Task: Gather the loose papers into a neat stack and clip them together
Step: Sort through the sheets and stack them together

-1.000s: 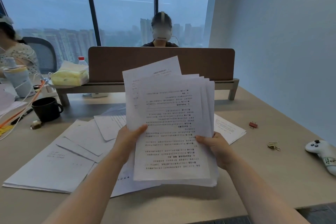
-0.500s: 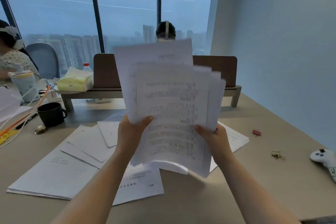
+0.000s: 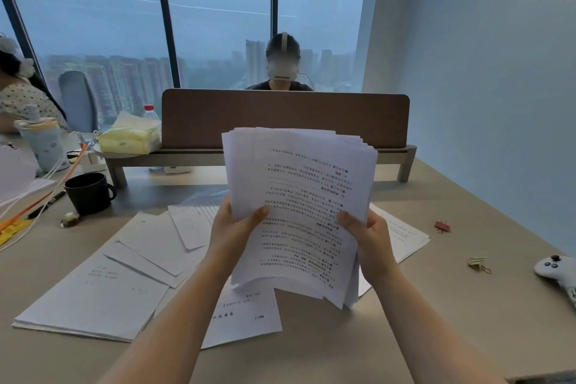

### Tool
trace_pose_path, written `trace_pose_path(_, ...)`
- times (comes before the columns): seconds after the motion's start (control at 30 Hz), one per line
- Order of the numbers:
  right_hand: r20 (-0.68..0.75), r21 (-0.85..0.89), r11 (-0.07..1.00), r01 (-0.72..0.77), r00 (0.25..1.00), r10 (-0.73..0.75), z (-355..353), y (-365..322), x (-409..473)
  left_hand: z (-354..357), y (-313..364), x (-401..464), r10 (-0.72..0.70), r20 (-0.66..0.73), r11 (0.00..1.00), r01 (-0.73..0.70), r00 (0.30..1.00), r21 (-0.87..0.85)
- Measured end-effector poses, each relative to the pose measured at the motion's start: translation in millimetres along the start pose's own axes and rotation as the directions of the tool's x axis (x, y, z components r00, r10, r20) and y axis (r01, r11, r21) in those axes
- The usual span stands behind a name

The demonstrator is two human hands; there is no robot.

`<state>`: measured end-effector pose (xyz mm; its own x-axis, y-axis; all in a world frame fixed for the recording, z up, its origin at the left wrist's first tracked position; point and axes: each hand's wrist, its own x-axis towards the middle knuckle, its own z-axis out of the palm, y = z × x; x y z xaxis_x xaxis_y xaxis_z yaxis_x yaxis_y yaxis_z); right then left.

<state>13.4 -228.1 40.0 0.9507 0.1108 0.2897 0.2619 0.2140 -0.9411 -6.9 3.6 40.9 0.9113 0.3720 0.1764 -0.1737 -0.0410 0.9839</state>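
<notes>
I hold a thick bundle of printed papers [image 3: 305, 212] upright above the table, its sheets roughly aligned but fanned at the top right edge. My left hand [image 3: 232, 227] grips its left side with the thumb on the front sheet. On the right side, my right hand [image 3: 371, 243] grips it the same way. More loose papers [image 3: 103, 293] lie spread on the table to the left and under the bundle, and a few sheets [image 3: 405, 234] stick out to the right. A red binder clip [image 3: 442, 226] and a gold binder clip [image 3: 479, 264] lie on the table at the right.
A black mug [image 3: 88, 192] stands at the left, near a pen and orange cables. A brown desk divider [image 3: 285, 117] on a shelf crosses the back, with a person behind it and another person at far left. A white game controller [image 3: 558, 273] lies at the right edge.
The bundle was raised high and fanned, and now sits lower with its sheets pushed closer together. Both hands keep their grip on its sides.
</notes>
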Motion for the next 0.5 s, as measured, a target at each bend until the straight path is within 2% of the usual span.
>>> trace_pose_path(0.13, -0.065, 0.016, 1.0, -0.026, 0.997, 0.027, -10, 1, 2, -9, -9, 7, -0.058, 0.019, 0.998, 0.058, 0.998, -0.008)
trace_pose_path(0.27, -0.029, 0.017, 0.999, -0.045, 0.999, 0.046, -9, 3, 1, -7, -11, 9, -0.106, 0.118, 0.994, 0.109, 0.987, -0.019)
trace_pose_path(0.5, -0.032, -0.025, 0.999, -0.044, 0.999, 0.043, -1, 5, 3, 6, -9, 10, -0.113, 0.133, 0.993, 0.11, 0.985, 0.035)
